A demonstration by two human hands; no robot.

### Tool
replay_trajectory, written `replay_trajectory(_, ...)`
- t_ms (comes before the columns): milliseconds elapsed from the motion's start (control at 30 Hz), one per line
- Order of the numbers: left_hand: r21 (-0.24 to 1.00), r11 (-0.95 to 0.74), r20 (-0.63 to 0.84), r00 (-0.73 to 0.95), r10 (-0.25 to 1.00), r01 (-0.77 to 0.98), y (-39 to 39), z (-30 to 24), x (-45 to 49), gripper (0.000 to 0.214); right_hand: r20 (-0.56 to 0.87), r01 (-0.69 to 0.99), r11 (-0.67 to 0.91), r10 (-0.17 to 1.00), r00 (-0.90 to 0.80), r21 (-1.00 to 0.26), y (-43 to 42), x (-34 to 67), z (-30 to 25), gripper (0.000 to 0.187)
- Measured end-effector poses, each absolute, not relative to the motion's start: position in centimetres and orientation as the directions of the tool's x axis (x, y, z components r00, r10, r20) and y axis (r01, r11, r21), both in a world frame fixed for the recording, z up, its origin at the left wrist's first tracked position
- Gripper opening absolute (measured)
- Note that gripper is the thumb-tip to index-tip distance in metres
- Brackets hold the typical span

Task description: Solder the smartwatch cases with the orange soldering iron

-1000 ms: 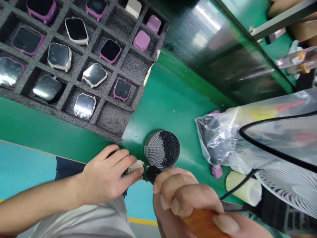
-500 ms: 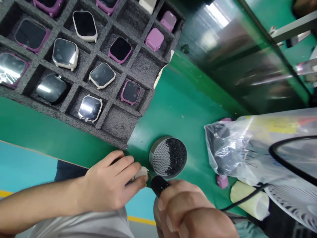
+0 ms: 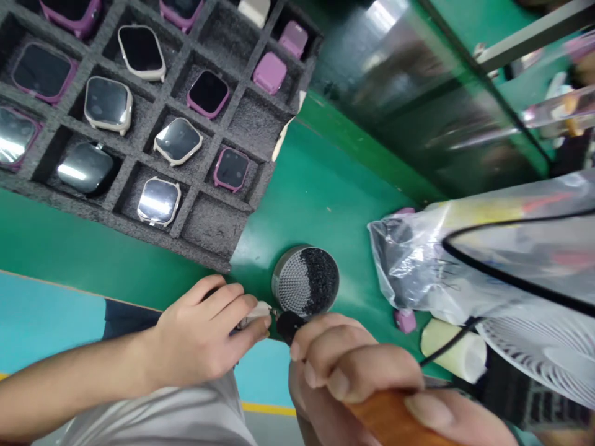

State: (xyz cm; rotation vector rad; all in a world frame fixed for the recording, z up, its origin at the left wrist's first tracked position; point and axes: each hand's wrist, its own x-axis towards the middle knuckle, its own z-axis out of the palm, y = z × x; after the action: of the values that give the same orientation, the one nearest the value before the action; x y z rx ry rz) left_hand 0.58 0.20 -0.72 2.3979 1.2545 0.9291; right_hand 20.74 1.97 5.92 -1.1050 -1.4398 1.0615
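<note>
Shifted: right hand [image 3: 367, 371], now baring its gripped orange-handled, black-collared tool [image 3: 289, 326]; left hand [image 3: 207, 331] pinching off-white plastic case [image 3: 259, 310]; both still adjoining between hands; work ongoing, I judge.

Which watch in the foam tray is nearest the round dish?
The purple-framed watch lying screen up farthest right in the picture; every other one in the foam tray sits farther from the round dish.

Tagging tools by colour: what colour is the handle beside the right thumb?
The handle there is orange-brown, showing best in the head view.
</note>
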Motion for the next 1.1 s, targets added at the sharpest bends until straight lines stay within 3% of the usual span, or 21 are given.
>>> replay_trajectory(100, 0.481, -0.606, 0.393, 0.462, 0.795, 0.633, 0.1, -0.7, 0.2, 0.021, 0.361, 0.032, 0.361, 0.920, 0.152, -0.932, 2.2, 20.2, 6.0, 0.041)
replay_trajectory(200, 0.466, -0.667, 0.361, 0.564, 0.743, 0.581, 0.0, -0.8, -0.3, 0.033, 0.368, -0.007, 0.380, 0.899, 0.240, -0.925, 2.6, 20.1, 5.8, 0.049)
replay_trajectory(367, 0.468, -0.628, 0.337, 0.531, 0.777, 0.622, 0.0, -0.9, -0.2, 0.029, 0.264, -0.104, 0.277, 0.956, 0.128, -0.955, 3.0, 20.2, 6.0, 0.057)
replay_trajectory(567, 0.491, -0.644, 0.309, 0.574, 0.759, 0.587, -0.1, -0.6, -0.3, 0.032, 0.302, -0.066, 0.317, 0.938, 0.173, -0.946, 2.9, 20.3, 5.4, 0.059)
replay_trajectory(700, 0.510, -0.657, 0.325, 0.582, 0.745, 0.555, -0.2, -0.7, -0.6, 0.039, 0.253, -0.090, 0.269, 0.955, 0.154, -0.959, 2.9, 20.2, 5.5, 0.059)
replay_trajectory(833, 0.509, -0.636, 0.322, 0.557, 0.765, 0.580, -0.3, -1.0, -0.4, 0.031, 0.288, -0.103, 0.311, 0.938, 0.192, -0.945, 3.0, 20.2, 5.6, 0.065)
replay_trajectory(1100, 0.505, -0.618, 0.363, 0.502, 0.785, 0.603, 0.1, -0.8, 0.1, 0.020, 0.307, -0.084, 0.328, 0.932, 0.190, -0.941, 3.1, 19.7, 5.4, 0.050)
